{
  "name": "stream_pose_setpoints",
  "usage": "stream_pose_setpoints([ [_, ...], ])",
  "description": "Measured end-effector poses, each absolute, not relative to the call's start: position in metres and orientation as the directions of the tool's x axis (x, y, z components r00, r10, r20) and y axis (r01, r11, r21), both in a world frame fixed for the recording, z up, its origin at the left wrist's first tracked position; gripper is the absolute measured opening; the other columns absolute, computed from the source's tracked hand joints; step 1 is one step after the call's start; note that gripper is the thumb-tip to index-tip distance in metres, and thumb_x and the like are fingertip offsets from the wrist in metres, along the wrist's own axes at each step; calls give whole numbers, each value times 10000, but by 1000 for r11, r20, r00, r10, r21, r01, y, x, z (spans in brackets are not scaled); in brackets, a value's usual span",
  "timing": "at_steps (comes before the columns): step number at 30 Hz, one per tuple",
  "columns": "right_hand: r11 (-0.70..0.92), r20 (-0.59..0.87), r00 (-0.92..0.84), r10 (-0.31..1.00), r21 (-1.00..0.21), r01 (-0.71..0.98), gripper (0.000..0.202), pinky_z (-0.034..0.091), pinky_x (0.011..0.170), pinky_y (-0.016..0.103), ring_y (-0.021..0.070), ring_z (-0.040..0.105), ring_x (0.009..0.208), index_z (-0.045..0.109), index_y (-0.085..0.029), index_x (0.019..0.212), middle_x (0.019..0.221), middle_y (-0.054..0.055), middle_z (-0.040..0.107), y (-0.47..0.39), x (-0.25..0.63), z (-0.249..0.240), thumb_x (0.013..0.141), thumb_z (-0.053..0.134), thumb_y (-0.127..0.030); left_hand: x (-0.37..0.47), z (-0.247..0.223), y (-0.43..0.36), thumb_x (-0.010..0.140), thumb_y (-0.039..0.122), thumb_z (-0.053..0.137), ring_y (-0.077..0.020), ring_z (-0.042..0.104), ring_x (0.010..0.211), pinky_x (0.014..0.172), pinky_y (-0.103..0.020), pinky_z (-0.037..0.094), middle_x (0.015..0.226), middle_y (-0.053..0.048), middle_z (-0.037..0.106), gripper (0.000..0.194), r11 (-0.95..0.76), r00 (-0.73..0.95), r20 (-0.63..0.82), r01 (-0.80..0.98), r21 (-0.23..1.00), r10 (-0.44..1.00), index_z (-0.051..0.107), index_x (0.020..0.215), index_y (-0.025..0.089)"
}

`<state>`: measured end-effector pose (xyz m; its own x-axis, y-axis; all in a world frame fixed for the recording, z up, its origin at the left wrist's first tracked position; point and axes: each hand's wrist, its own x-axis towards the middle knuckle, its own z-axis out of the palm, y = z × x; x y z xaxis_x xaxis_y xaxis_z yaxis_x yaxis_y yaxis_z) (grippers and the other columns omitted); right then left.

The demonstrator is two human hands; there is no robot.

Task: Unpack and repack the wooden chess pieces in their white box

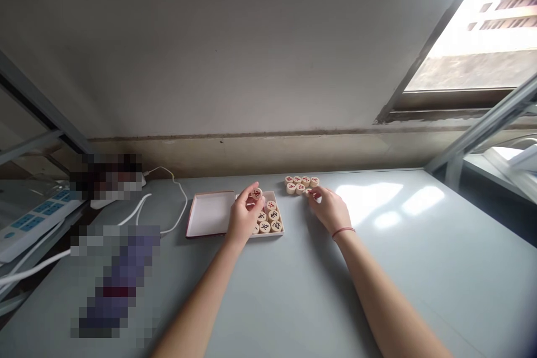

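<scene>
Between the thumb and fingers of my left hand (244, 213) is a round wooden piece (256, 194) with a dark character, held above an open white box (282, 222). Several more round pieces (274, 215) lie in that box, some hidden behind the hand. My right hand (332, 210) pinches a wooden piece (309, 192) at the right end of the front row of a group. That group of pieces (297, 180), marked in red, sits in two rows beyond the box. An open lid (212, 214) with a white inside lies left of the box.
The grey table (277, 302) reaches back to the wall. At the left are a power strip (37, 218), white cables (138, 210) and a blurred purple item (126, 274). Metal frame bars (455, 170) rise at the right, below a window.
</scene>
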<state>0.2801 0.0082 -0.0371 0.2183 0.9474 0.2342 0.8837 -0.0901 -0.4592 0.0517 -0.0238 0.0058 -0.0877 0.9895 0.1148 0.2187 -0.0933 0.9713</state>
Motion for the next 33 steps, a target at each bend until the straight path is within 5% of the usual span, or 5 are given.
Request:
stream_pose_setpoints([
  [8, 77, 394, 227, 891, -622, 779, 190, 418, 583, 287, 154, 547, 622, 636, -201, 884, 850, 62, 657, 0, 261, -20, 821, 478, -286, 53, 6, -28, 843, 323, 582, -142, 608, 737, 752, -278, 526, 853, -21, 661, 368, -271, 34, 297, 521, 809, 954, 599, 1196, 223],
  [15, 518, 495, -184, 849, -715, 469, 224, 475, 632, 271, 139, 574, 689, 593, -213, 1000, 853, 38, 664, -31, 201, 3, 825, 546, -346, 54, -2, -30, 865, 151, 519, -191, 631, 930, 826, -301, 515, 1010, -55, 660, 384, -487, 246, 441, 640, 595, 863, 561, 1237, 238],
  [21, 479, 475, -120, 872, -777, 409, 220, 494, 663, 286, 153, 603, 749, 591, -201, 983, 878, 55, 668, -25, 205, -3, 818, 535, -335, 53, -3, -29, 903, 195, 488, -204, 620, 925, 829, -336, 510, 981, -66, 655, 419, -546, 323, 471, 688, 478, 821, 486, 1321, 228],
  [25, 322, 413, 96, 906, -816, 480, 274, 492, 608, 280, 163, 617, 740, 564, -199, 991, 946, 79, 661, -7, 240, -10, 797, 534, -391, 53, 1, -30, 913, 232, 485, -192, 612, 943, 872, -334, 489, 973, -52, 659, 369, -568, 325, 501, 675, 471, 802, 521, 1280, 230],
  [33, 50, 370, 210, 905, -582, 812, 107, 383, 564, 271, 156, 546, 630, 529, -233, 805, 869, 21, 664, 9, 283, -34, 750, 517, -324, 47, 0, -28, 911, 203, 455, -174, 623, 940, 855, -298, 485, 974, -32, 668, 238, -548, 296, 497, 672, 499, 816, 639, 1060, 237],
])
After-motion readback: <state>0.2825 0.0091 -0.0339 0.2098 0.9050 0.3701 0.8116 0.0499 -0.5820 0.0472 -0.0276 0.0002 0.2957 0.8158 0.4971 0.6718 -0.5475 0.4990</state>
